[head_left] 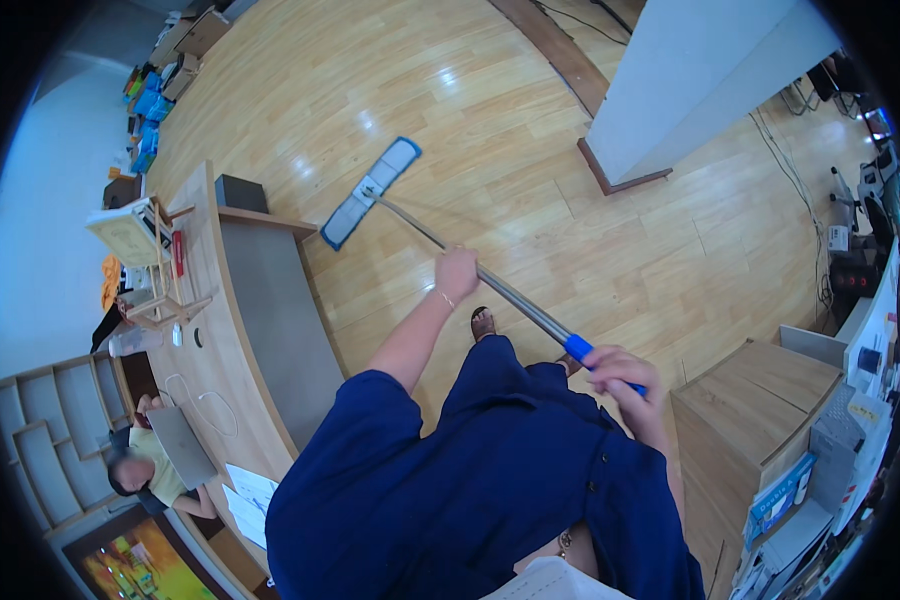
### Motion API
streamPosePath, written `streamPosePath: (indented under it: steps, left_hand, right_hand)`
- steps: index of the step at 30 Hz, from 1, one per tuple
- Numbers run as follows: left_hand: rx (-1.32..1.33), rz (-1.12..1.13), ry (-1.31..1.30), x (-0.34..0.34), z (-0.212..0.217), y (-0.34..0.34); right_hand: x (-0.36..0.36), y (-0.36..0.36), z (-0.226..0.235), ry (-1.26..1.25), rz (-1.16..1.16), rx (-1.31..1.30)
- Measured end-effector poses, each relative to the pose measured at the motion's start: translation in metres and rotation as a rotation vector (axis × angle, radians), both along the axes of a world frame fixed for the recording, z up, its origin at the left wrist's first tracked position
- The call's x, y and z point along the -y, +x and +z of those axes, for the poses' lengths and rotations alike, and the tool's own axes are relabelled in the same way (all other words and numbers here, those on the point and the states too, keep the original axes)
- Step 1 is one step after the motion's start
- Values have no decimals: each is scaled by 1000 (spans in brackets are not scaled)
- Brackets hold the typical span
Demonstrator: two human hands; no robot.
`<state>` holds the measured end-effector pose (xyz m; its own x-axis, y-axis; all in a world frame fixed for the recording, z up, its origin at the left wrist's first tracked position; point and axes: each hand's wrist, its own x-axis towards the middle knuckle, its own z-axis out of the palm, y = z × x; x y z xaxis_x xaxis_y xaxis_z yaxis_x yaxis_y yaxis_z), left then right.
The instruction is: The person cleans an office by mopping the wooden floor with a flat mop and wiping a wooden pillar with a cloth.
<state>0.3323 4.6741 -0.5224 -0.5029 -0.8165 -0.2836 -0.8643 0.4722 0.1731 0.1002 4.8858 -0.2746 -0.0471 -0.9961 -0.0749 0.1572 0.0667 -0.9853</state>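
Note:
A flat mop lies across the view, its long metal pole [526, 305] slanting from near right to far left. Its wide grey-and-blue mop head [371, 192] rests flat on the wooden floor [470, 130], close to the corner of the desk. My left hand [457, 273] is wrapped around the middle of the pole. Nearer to me, my right hand [622, 376] grips the blue handle end [577, 348]. Parts of the handle are hidden under my right fingers.
To the left stands a long desk [232, 300] with a small wooden easel [160, 260] and a laptop [182, 446]; a person [145, 465] sits behind it. A white pillar [660, 100] rises at far right. A wooden cabinet [750, 400] is close on my right, and cables [805, 200] trail beyond.

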Motion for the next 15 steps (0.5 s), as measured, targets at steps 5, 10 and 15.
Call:
streamPosePath:
  steps: [5, 10, 15]
  left_hand:
    - [-317, -96, 47, -71, 44, -69]
    - [-407, -168, 203, -107, 53, -85]
    - [-327, -174, 132, -91, 35, -51]
  right_hand:
    - [-53, -71, 39, -91, -171, -34]
    - [-103, -90, 39, -124, -451, 39]
    - [-76, -73, 20, -170, -311, 53]
